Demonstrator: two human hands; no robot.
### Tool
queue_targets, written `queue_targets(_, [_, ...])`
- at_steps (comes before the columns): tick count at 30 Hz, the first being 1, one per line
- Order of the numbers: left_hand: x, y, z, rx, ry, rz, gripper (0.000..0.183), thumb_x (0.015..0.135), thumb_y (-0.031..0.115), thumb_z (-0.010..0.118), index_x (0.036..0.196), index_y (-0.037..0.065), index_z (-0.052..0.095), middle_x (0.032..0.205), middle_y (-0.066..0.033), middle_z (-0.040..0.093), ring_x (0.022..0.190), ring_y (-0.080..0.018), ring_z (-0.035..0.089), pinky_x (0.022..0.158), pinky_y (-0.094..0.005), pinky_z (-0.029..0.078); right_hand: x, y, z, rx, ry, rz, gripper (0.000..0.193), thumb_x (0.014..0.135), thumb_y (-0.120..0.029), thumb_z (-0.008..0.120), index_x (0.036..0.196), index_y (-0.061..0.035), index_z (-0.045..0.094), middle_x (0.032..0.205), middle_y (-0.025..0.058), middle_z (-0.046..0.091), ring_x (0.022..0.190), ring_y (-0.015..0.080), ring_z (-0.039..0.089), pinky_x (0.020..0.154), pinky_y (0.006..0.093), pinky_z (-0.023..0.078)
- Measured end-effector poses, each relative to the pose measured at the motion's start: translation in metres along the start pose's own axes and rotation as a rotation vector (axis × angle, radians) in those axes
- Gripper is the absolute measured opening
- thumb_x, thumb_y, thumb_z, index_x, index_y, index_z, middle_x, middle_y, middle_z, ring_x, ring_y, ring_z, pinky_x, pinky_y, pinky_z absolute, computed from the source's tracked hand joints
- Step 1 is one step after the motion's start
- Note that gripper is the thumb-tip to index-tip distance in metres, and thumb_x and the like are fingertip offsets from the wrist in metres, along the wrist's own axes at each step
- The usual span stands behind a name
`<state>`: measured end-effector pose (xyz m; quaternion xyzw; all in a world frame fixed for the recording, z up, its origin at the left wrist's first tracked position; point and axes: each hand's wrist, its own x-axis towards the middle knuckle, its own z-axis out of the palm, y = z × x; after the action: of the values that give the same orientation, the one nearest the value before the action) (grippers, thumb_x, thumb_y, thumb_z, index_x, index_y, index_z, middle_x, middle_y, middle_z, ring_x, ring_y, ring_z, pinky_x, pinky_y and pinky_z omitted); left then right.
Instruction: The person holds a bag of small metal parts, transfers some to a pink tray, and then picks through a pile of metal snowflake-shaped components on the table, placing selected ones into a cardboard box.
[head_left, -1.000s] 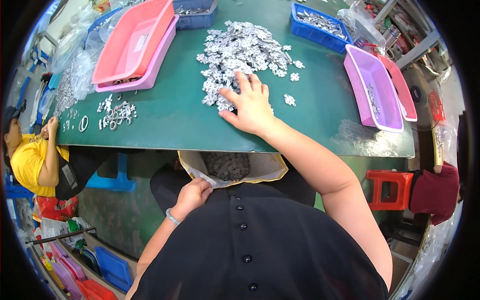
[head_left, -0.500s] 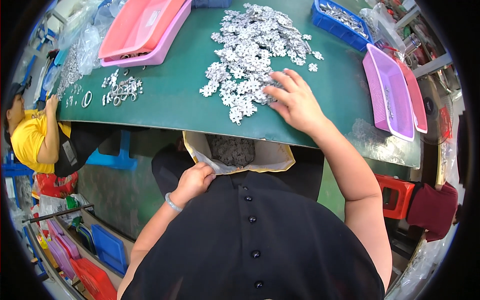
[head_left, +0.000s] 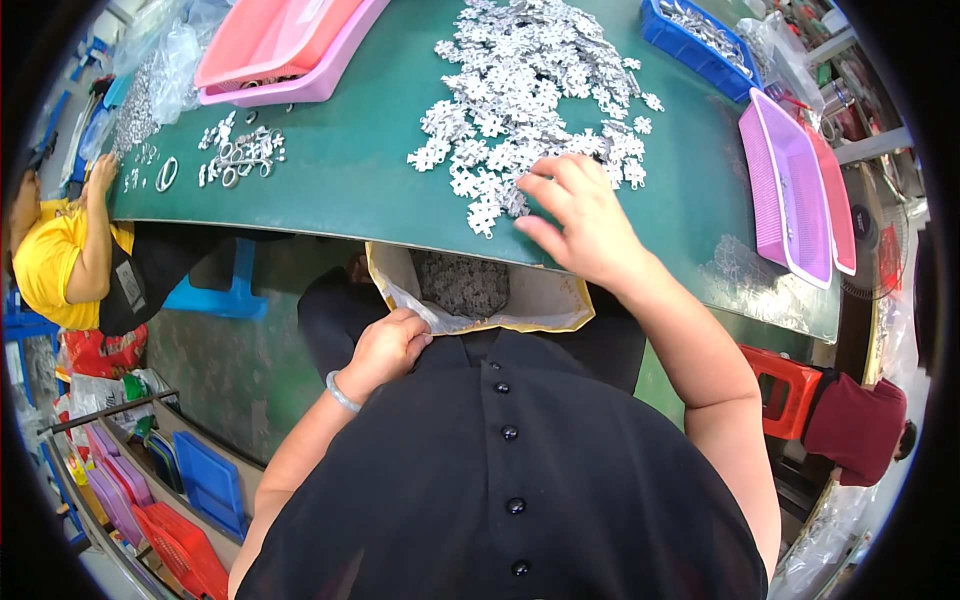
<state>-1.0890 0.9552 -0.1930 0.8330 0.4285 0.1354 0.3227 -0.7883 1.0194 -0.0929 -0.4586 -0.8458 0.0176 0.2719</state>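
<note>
A heap of small silver-grey, flower-like metal pieces (head_left: 530, 80) spreads over the green table (head_left: 340, 170). At the heap's near right edge is my right hand (head_left: 585, 215), palm down, its fingers curved and apart at the pieces; nothing shows in its grasp. Below the table's front edge a pale sack (head_left: 540, 302) with a yellow rim gapes in my lap, and many like pieces (head_left: 465, 285) lie inside it. My left hand (head_left: 388, 348), with a bangle at the wrist, pinches the near left part of the sack's rim.
Stacked pink baskets (head_left: 320, 85) stand far left, beside loose rings and small metal parts (head_left: 243, 155). A blue basket (head_left: 700, 45) of metal parts and a purple basket (head_left: 785, 190) are on the right. A person in yellow (head_left: 70, 260) sits left; another in maroon (head_left: 855, 425) sits right.
My right hand has moved slightly left and down along the heap's near edge, and several pieces there have spread to the right. My left hand keeps its pinch on the sack's rim.
</note>
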Motion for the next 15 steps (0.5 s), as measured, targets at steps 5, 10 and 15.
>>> queue_targets(5, [-0.001, 0.0, -0.001, -0.021, -0.001, 0.006, 0.009, 0.078, 0.013, 0.069, 0.083, 0.006, 0.065, 0.083, -0.0081, 0.06, 0.078, -0.0297, 0.062, 0.068, -0.0376, 0.051, -0.004, -0.002, 0.013, -0.098, 0.03, 0.069, 0.019, 0.074, -0.014, 0.069, 0.09, -0.0076, 0.059, 0.093, 0.0069, 0.055, 0.093, 0.0271, 0.05, 0.085, 0.0408, 0.038])
queue_targets(10, [-0.003, -0.002, 0.0, -0.031, 0.01, 0.004, 0.008, 0.077, 0.011, 0.07, 0.082, 0.007, 0.065, 0.083, -0.0077, 0.06, 0.077, -0.0295, 0.062, 0.068, -0.0372, 0.051, -0.016, -0.002, -0.003, -0.044, -0.058, 0.112, 0.015, 0.073, -0.008, 0.066, 0.087, -0.0074, 0.06, 0.09, 0.0065, 0.054, 0.09, 0.0271, 0.05, 0.083, 0.038, 0.038])
queue_targets(15, [-0.002, -0.004, 0.001, -0.022, 0.007, 0.019, 0.008, 0.077, 0.01, 0.07, 0.083, 0.007, 0.065, 0.083, -0.0071, 0.061, 0.078, -0.0287, 0.062, 0.068, -0.0363, 0.052, -0.019, -0.006, -0.022, -0.017, -0.133, 0.07, 0.015, 0.075, -0.006, 0.064, 0.09, -0.0059, 0.061, 0.09, 0.0063, 0.055, 0.09, 0.0264, 0.051, 0.082, 0.0377, 0.039])
